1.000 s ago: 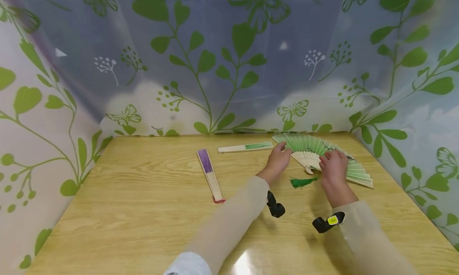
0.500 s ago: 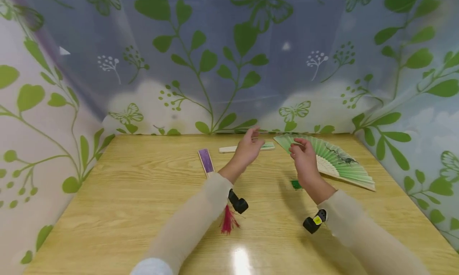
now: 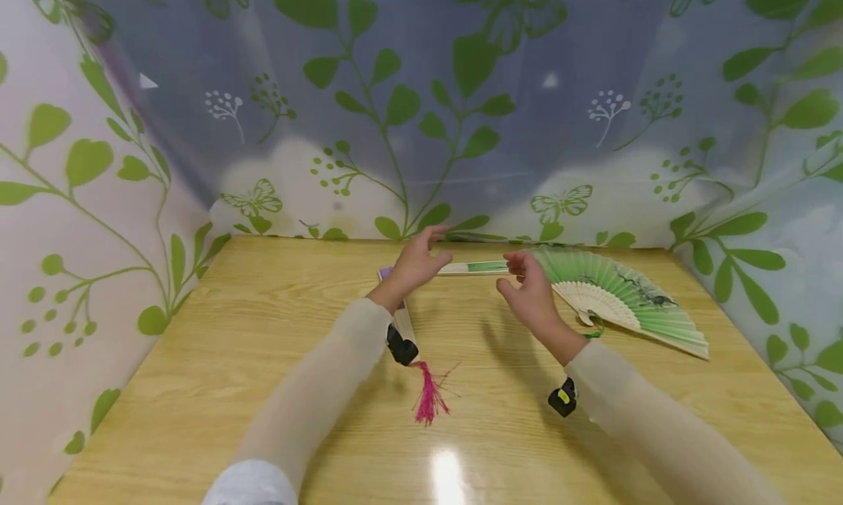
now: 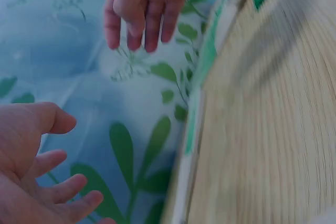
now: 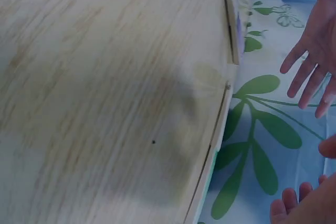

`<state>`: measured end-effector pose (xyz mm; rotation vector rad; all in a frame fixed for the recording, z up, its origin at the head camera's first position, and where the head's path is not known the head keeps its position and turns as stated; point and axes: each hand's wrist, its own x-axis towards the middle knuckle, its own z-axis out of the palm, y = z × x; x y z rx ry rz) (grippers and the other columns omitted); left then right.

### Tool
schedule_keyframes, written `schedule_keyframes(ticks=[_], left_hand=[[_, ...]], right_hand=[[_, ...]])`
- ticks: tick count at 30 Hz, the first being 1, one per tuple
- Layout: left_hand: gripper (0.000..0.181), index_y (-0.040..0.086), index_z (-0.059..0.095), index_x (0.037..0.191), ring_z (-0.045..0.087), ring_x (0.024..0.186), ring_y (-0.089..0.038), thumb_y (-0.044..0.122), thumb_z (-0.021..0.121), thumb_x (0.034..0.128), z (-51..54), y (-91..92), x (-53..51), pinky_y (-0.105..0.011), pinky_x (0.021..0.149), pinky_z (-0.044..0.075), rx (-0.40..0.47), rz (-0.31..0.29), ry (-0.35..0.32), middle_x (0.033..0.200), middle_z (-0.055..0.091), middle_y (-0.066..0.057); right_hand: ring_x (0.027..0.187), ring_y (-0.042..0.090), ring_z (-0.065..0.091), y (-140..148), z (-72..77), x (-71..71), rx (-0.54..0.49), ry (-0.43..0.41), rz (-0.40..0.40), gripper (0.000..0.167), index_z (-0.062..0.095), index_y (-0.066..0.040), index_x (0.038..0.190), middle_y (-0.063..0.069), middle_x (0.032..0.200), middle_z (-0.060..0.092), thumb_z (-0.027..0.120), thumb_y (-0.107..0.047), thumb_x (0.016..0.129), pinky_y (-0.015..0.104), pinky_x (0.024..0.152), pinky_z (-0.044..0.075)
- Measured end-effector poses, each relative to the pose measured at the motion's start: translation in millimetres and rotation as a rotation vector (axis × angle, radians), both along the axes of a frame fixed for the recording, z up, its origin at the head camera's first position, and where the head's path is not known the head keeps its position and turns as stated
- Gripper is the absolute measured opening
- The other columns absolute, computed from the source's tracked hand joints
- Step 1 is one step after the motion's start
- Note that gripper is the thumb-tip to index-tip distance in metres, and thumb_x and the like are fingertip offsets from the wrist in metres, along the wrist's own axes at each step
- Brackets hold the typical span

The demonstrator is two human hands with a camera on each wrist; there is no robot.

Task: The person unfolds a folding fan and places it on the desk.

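Observation:
My left hand (image 3: 416,262) hovers over the folded purple fan (image 3: 405,323) and the left end of the folded green fan (image 3: 487,266). Its fingers are spread and hold nothing. Facing it is my right hand (image 3: 532,296), raised above the table between the folded green fan and the spread green fan (image 3: 626,293), with loosely bent fingers and nothing in them. Both palms turn inward, as the left wrist view shows with the left hand (image 4: 31,166) and right hand (image 4: 152,9) apart. My left arm covers much of the purple fan, but its pink tassel (image 3: 429,397) shows.
The wooden table (image 3: 263,344) ends at the back against a patterned curtain (image 3: 421,124) with leaves and butterflies. Curtains also stand on both sides. A green tassel (image 3: 596,331) lies by the spread fan's pivot, close to my right wrist.
Both hands have moved left, away from the spread green fan, toward the two folded fans. The fans have stayed in place on the table, while the head view has shifted slightly.

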<state>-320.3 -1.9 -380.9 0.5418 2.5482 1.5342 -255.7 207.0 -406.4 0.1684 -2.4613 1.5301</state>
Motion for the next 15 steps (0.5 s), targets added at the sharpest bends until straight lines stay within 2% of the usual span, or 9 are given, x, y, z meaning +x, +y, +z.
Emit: schedule_keyframes(ticks=[4, 8, 11, 15], left_hand=[[0.056, 0.009, 0.038, 0.148, 0.036, 0.137, -0.034, 0.019, 0.06, 0.0972, -7.6, -9.5, -8.6, -0.051, 0.109, 0.039, -0.078, 0.014, 0.032, 0.151, 0.037, -0.016], [0.057, 0.009, 0.04, 0.146, 0.037, 0.137, -0.032, 0.019, 0.064, 0.0954, -18.8, -12.5, -19.0, -0.048, 0.11, 0.038, -0.195, 0.041, 0.087, 0.15, 0.039, -0.013], [0.061, 0.008, 0.038, 0.147, 0.036, 0.137, -0.032, 0.021, 0.066, 0.0941, -27.9, -10.4, -26.8, -0.046, 0.111, 0.038, -0.292, 0.05, 0.123, 0.15, 0.039, -0.013], [0.065, 0.009, 0.036, 0.148, 0.038, 0.136, -0.034, 0.023, 0.067, 0.0933, -35.0, -5.9, -32.9, -0.046, 0.111, 0.039, -0.411, 0.055, 0.145, 0.148, 0.039, -0.017]], right_hand=[[0.118, 0.04, 0.045, -1.0, -7.7, -9.4, 0.14, 0.033, 0.027, 0.042, 0.047, 0.004, 0.131, 0.024, 0.124, 0.047, 0.057, -0.001, 0.09, 0.053, 0.102, 0.041], [0.118, 0.039, 0.046, -1.9, -10.3, -21.5, 0.304, 0.049, 0.046, 0.045, 0.047, 0.004, 0.134, 0.025, 0.128, 0.048, 0.056, -0.004, 0.091, 0.053, 0.098, 0.043], [0.12, 0.04, 0.046, 0.1, -10.1, -33.4, 0.428, 0.046, 0.055, 0.047, 0.045, 0.004, 0.137, 0.026, 0.13, 0.047, 0.056, -0.005, 0.092, 0.055, 0.096, 0.044], [0.12, 0.043, 0.046, 5.1, -9.9, -52.6, 0.567, -0.003, 0.058, 0.05, 0.043, 0.005, 0.139, 0.027, 0.132, 0.046, 0.058, -0.007, 0.093, 0.056, 0.097, 0.044]])
